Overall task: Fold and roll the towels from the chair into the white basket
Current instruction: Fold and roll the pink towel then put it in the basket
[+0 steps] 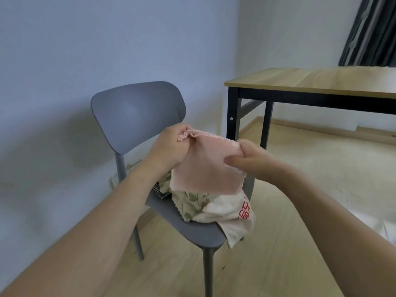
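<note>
I hold a small pink towel in the air above the grey chair. My left hand pinches its upper left corner, and my right hand grips its upper right edge. The towel hangs spread between both hands. Below it on the seat lies a pile of towels: a cream one with a green leaf print, a white one with red characters drooping over the seat's front edge, and a striped piece partly hidden. The white basket is out of view.
A wooden table with black legs stands to the right of the chair. Dark curtains hang at the top right. A white object shows at the right edge on the pale wood floor. A blue-grey wall lies behind the chair.
</note>
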